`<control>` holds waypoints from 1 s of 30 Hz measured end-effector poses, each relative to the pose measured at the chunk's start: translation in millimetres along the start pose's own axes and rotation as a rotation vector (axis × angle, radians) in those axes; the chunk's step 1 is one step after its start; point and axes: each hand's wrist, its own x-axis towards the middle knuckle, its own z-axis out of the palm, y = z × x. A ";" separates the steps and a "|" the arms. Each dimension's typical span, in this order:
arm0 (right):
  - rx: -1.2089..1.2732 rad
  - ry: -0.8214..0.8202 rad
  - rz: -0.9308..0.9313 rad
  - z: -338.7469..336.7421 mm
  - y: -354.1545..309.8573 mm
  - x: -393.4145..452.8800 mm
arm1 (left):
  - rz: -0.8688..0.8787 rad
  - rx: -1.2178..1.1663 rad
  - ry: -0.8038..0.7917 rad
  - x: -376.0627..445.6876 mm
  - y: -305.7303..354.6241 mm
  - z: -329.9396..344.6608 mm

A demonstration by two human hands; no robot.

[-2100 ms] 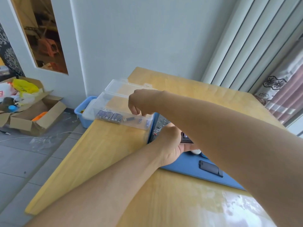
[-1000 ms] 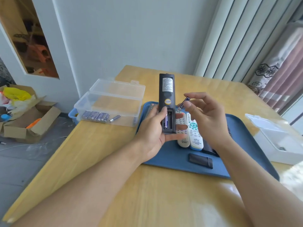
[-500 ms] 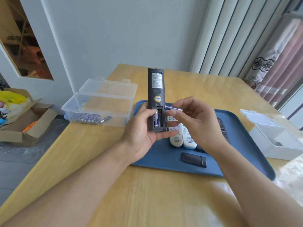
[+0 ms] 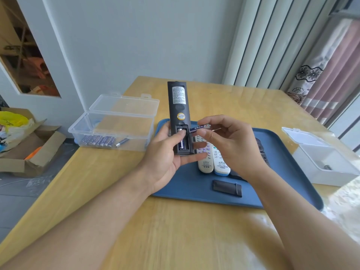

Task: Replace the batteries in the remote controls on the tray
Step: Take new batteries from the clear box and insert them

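My left hand (image 4: 165, 156) grips a black remote (image 4: 178, 106) back side up above the blue tray (image 4: 187, 184). Its battery bay is uncovered, one battery (image 4: 181, 145) lies in the left slot and my thumb presses on that battery's top. My right hand (image 4: 231, 147) pinches a second battery (image 4: 200, 127), held crosswise just right of the bay. Two white remotes (image 4: 213, 160) lie on the tray under my right hand. The black battery cover (image 4: 227, 188) lies on the tray's near part. A dark remote (image 4: 262, 152) is partly hidden behind my right wrist.
A clear plastic box (image 4: 115, 123) with its lid up stands left of the tray and holds several batteries (image 4: 99, 141). A white box (image 4: 327, 158), lid raised, sits at the table's right edge with one battery inside. A cardboard box (image 4: 29, 151) is on the floor to the left.
My right hand left the clear box with a battery and carried it to the remote's bay. My left hand lifted the remote upright. My view swung from the box toward the tray.
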 end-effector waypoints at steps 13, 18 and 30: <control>-0.255 0.023 -0.242 2.3 -2.6 -9.2 | 0.012 0.029 0.011 -0.4 6.0 -0.8; -0.531 0.049 -0.518 9.0 6.6 -11.0 | 0.026 0.019 0.034 0.6 6.7 -2.0; -0.582 -0.005 -0.540 9.2 12.4 -7.9 | 0.080 0.106 0.071 -0.2 5.6 -1.9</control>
